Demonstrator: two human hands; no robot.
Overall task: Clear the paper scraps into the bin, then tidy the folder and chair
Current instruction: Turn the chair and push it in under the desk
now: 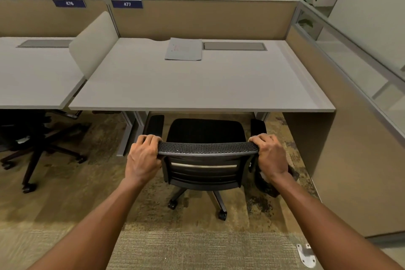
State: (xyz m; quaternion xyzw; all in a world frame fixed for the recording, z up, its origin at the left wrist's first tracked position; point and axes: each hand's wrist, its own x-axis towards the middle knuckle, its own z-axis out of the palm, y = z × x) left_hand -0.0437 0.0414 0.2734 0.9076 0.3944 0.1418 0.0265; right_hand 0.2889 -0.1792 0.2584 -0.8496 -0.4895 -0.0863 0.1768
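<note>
A black office chair (206,131) stands at the near edge of the grey desk (197,85), its seat and armrests partly under the desktop. My left hand (143,156) grips the left end of the chair's mesh backrest top. At the right end, my right hand (270,154) holds the same rail. A pale folder (183,49) lies flat at the back middle of the desk, square to the partition. A dark bin (266,182) sits on the floor to the right of the chair, mostly hidden behind my right wrist. No paper scraps show on the desktop.
A beige partition (203,17) runs behind the desk and a side panel (355,138) closes the right. A second desk (32,76) and another black chair (32,142) stand to the left. A cable hatch (234,46) lies beside the folder. Carpet floor spreads behind the chair.
</note>
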